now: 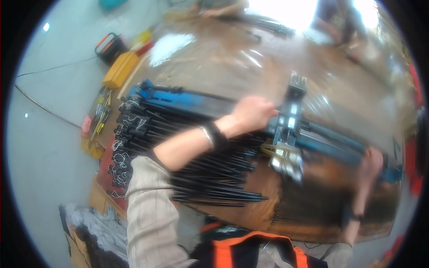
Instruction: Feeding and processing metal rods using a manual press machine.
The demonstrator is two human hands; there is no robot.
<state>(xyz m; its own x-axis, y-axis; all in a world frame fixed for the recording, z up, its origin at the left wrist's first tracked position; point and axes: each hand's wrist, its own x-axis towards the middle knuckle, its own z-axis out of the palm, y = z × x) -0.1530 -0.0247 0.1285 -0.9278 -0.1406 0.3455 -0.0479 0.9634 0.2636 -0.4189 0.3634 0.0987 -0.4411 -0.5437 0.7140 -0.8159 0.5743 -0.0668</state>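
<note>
Roughly between the two hands stands one metal fixture [290,123], with a yellowish loop [279,150] round its near end, across one long blue rail [330,145]. Black rods [214,178] lie left of and nearer than the left hand [254,111] — too many overlap to count. Beyond them, far to that hand's left, sits one yellow box [120,69] at the edge of the bench [232,62].

The left hand is curled nearly closed just beside the fixture's left side; whether it grips anything, I cannot tell. The right hand [373,163] is bent at the rail's right end, seemingly touching it, but blur hides its opening and any hold.

At least two other people [337,20], beyond both hands, are cut off by the upper edge — blurred and washed by glare.
</note>
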